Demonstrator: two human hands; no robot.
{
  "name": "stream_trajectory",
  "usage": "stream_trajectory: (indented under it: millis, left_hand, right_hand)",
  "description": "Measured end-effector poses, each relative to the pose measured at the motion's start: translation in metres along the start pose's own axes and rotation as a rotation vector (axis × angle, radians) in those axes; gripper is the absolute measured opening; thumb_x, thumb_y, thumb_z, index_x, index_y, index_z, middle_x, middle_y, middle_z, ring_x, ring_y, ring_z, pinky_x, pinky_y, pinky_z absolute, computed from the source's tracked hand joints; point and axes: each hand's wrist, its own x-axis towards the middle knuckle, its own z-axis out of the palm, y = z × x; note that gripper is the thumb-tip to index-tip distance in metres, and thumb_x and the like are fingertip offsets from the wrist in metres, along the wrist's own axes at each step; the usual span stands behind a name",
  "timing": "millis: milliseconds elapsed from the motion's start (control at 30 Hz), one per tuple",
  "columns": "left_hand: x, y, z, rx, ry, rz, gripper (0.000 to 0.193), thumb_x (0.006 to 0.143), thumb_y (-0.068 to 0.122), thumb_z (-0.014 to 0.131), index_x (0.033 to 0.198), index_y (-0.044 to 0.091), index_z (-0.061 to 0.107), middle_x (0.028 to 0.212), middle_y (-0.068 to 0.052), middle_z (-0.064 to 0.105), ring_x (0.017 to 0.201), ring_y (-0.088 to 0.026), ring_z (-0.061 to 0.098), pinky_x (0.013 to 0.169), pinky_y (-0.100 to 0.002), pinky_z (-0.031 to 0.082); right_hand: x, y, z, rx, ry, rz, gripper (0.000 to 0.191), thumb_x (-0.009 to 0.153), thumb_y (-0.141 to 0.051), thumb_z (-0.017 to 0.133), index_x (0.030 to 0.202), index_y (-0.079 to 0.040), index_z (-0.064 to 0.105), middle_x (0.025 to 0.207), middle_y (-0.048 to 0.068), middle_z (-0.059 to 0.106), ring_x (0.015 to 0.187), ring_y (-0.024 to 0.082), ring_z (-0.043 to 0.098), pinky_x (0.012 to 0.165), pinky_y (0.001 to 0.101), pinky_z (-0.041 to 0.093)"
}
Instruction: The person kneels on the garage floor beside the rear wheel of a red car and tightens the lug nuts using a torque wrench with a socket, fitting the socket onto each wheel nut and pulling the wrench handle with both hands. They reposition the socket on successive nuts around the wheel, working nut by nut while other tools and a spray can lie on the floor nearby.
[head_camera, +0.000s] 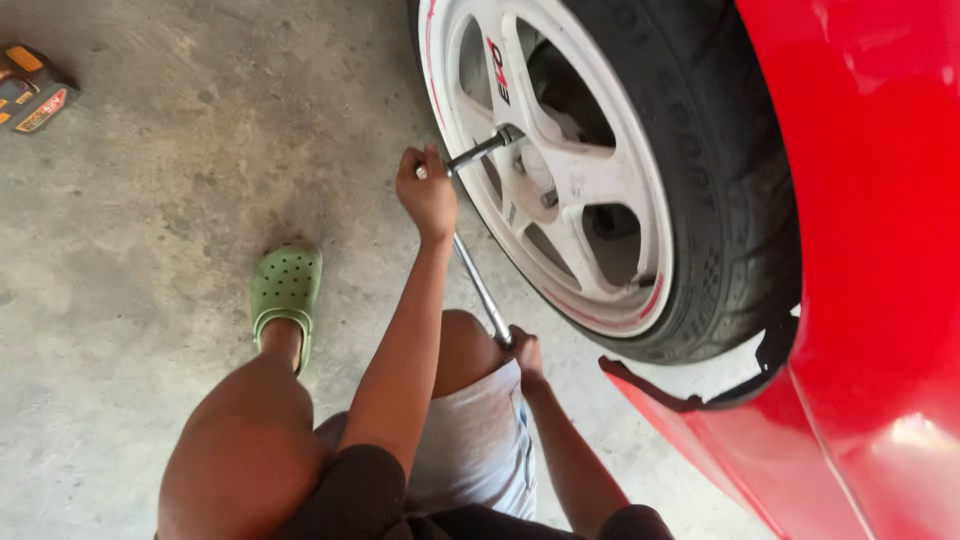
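Hands: left hand (426, 192) clenched round the lug wrench (478, 278) head, right hand (525, 352) gripping its lower handle end

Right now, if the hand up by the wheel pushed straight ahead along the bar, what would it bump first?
Probably the white wheel. The left hand grips the wrench, whose socket end already sits at the hub, so the spokes come first; depth is hard to judge.

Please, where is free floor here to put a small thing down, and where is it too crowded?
Bare concrete floor lies between the green clog and the yellow tool at the upper left. It is crowded at the white wheel: left hand and right hand grip the long wrench there, beside the red car body.
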Motion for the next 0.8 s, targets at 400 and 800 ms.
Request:
stream_trajectory:
  millis: [400, 800]
  left_hand:
    - [-0.003, -0.008, -0.008, -0.2, -0.171, -0.493, 0.026, 0.087, 0.012, 0.072, 0.079, 0.008, 0.048, 0.06, -0.003, 0.051, 0.041, -0.012, 0.046, 0.033, -0.032, 0.038]
    - [-0.065, -0.04, -0.05, -0.272, -0.325, -0.79, 0.025, 0.081, 0.009, 0.073, 0.083, 0.007, 0.048, 0.063, -0.004, 0.055, 0.051, -0.011, 0.051, 0.041, -0.03, 0.046]
  right_hand:
    - [-0.069, 0.01, -0.09, -0.252, -0.154, 0.332, 0.033, 0.086, -0.033, 0.072, 0.081, -0.001, 0.067, 0.06, 0.02, 0.064, 0.052, 0.034, 0.064, 0.054, 0.0454, 0.05]
    - [-0.16, -0.061, -0.144, -0.383, -0.275, 0.65, 0.03, 0.087, -0.033, 0.067, 0.089, -0.003, 0.07, 0.071, 0.022, 0.07, 0.069, 0.04, 0.067, 0.067, 0.0461, 0.053]
